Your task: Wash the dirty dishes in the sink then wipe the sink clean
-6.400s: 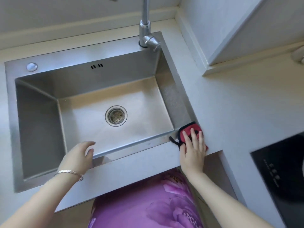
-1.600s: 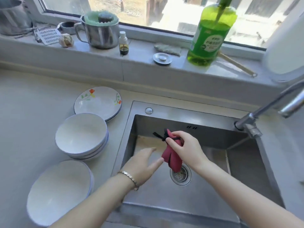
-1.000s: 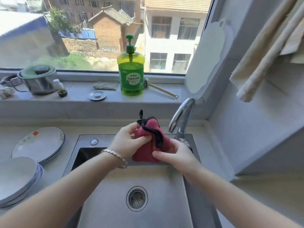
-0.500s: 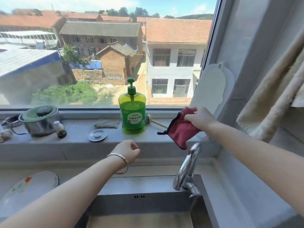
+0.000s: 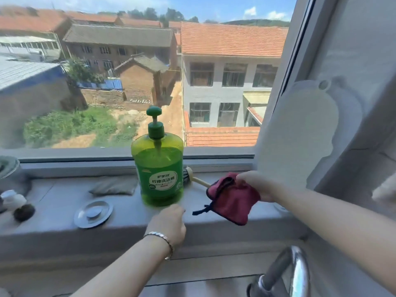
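The right hand [image 5: 256, 185] pinched a red cloth [image 5: 232, 200] above the windowsill [image 5: 53, 202], just right of the green dish-soap bottle [image 5: 158, 172]. The left hand [image 5: 169, 226] hovered near the bottle's base, fingers curled.

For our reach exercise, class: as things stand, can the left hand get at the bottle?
Probably yes. The left hand sits just before the base of the bottle, with nothing between them; the cloth in the right hand hangs clear to the right.
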